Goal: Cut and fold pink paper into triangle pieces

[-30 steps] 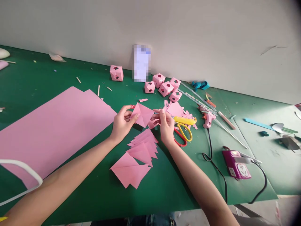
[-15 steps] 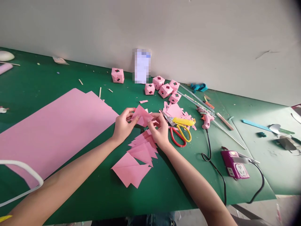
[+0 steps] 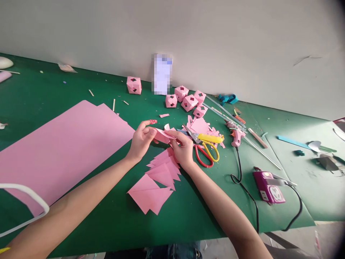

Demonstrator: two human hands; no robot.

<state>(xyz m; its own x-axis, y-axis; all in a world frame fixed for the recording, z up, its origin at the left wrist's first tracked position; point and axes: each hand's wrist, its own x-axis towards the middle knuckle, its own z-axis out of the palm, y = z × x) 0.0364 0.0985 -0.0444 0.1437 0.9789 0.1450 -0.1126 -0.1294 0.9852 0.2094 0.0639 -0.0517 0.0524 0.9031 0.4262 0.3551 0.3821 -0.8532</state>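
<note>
Between my two hands is a small piece of pink paper [image 3: 162, 136], now seen as a narrow folded strip. My left hand [image 3: 141, 141] pinches its left end between thumb and fingers, with the index finger raised above. On the other end, my right hand [image 3: 182, 146] grips with thumb and fingertips. Just below lies a fanned row of pink paper squares [image 3: 164, 171], with a larger pair of pink squares [image 3: 149, 194] nearest me. Scissors [image 3: 206, 154] with red and yellow handles lie right of my right hand, beside a yellow cutter [image 3: 210, 139].
Large pink sheets [image 3: 61, 144] cover the left of the green table [image 3: 121, 230]. Several pink folded paper balls [image 3: 189, 103] stand at the back near a propped phone [image 3: 162, 74]. Rightward are paper scraps [image 3: 201, 125], a glue gun [image 3: 237, 136] and a purple power adapter [image 3: 268, 187] with cables.
The paper in my hands has gone from a flat, open square to a narrow folded shape. My left index finger has lifted away from it.
</note>
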